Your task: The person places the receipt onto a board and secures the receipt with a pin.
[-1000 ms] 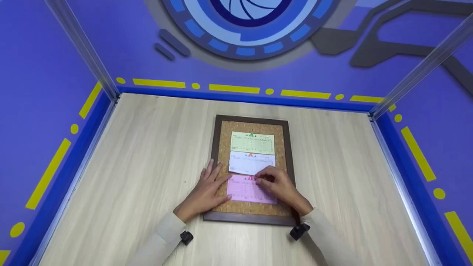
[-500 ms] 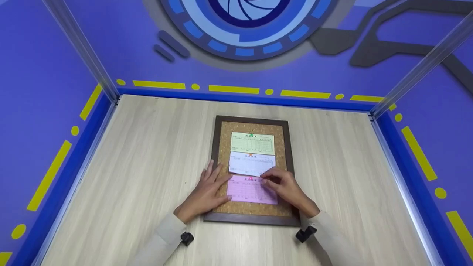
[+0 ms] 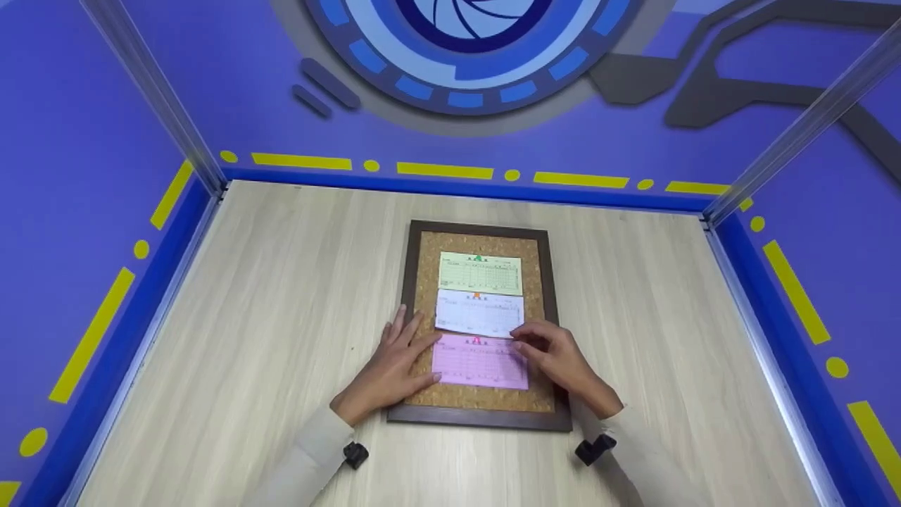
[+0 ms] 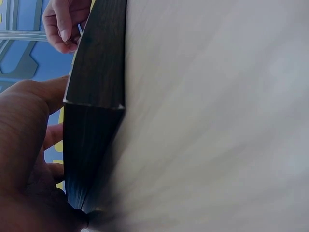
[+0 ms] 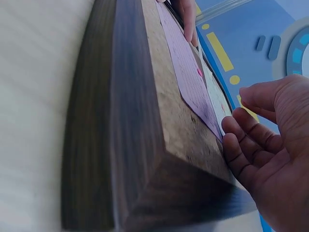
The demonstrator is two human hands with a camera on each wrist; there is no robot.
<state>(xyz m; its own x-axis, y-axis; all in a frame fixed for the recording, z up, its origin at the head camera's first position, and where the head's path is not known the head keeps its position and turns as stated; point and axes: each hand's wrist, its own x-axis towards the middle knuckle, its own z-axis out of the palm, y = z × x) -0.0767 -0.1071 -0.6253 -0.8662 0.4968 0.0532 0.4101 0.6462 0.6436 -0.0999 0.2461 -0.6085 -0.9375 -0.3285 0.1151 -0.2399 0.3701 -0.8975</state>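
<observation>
Cork board lies flat on table, dark frame round it; three slips in a column on the cork: green slip at top, white slip mid, pink slip nearest the person, each w/ a small pin at its top edge. L hand rests flat, fingers straight, across the board's left frame and cork, fingertips at the pink slip's left edge; prob. steadying board so it won't slide. R hand sits at the pink slip's right end, near the white slip's lower corner; fingers loosely curled, and wrist view shows an open palm w/ nothing in it, so it reads as released, not pinching.
</observation>
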